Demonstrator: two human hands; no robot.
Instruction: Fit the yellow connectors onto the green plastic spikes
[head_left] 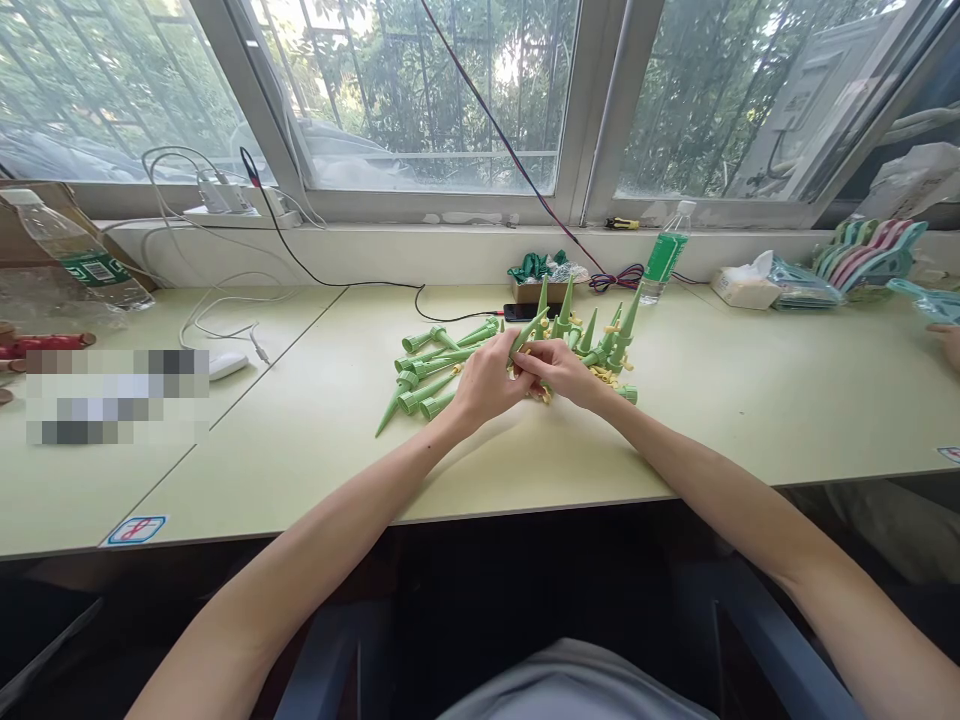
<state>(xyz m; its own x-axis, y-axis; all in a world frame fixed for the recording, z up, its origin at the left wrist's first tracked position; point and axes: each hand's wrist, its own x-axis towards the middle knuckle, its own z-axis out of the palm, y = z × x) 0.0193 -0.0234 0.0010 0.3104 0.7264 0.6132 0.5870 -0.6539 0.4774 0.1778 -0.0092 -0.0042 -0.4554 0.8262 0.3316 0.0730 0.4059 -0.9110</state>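
My left hand (487, 382) and my right hand (559, 370) meet at the middle of the pale green table (315, 450). Both are closed around one green plastic spike (527, 332) that points up and away, with a small yellow part (545, 393) just under my right fingers. To the left lies a pile of green spikes (431, 375) on their sides. To the right several green spikes (604, 335) stand upright among small yellow parts (604, 375).
A black phone (525, 312) and a small box of green bits (541, 272) lie behind the spikes. A green-labelled bottle (666, 252) stands by the sill, another bottle (75, 255) lies far left. Cables, a charger, a tissue pack (746, 285) and another person's hand (946, 342) at far right.
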